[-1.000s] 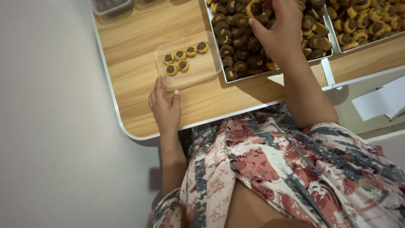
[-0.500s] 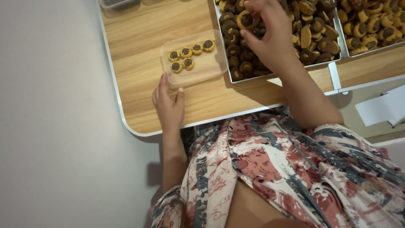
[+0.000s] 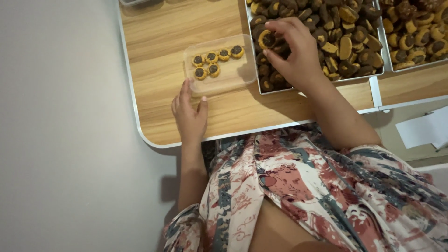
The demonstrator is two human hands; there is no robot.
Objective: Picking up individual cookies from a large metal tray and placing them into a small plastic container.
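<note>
Nearest the camera, the person's lap in a floral garment (image 3: pixel 326 186) fills the lower frame, and both forearms reach up and away over the edge of the wooden worktop (image 3: pixel 158 42).

The left hand (image 3: pixel 189 112) lies flat on the worktop at about seven o'clock from the clear plastic container (image 3: pixel 233 74). Its palm is down, its fingers (image 3: pixel 185 91) loosely spread and grasping nothing, with the tips touching the container's near edge, seemingly steadying it. The wrist is straight and the forearm runs back toward the body.

The container itself sits on the worktop between the two hands. It holds six small round cookies (image 3: pixel 217 60) with dark chocolate centres, set in two short rows toward its far left corner; the rest of it is bare.

At roughly two o'clock from the container, the right hand (image 3: pixel 296 56) hangs over the near left corner of a metal tray (image 3: pixel 373 77) heaped with the same cookies. The wrist is bent, the palm faces down, and thumb and forefinger are pinched shut on one chocolate-centred cookie (image 3: pixel 267 39), lifted just clear of the pile; the other fingers curl loosely.

By my judgement the step in hand is picking a cookie for packing. The next move would call for carrying it to nine o'clock, over the container's rim, and setting it face-up beside those already placed without disturbing them.

Further right, at the far edge, a second tray of cookies (image 3: pixel 420 37) lies untouched.
</note>
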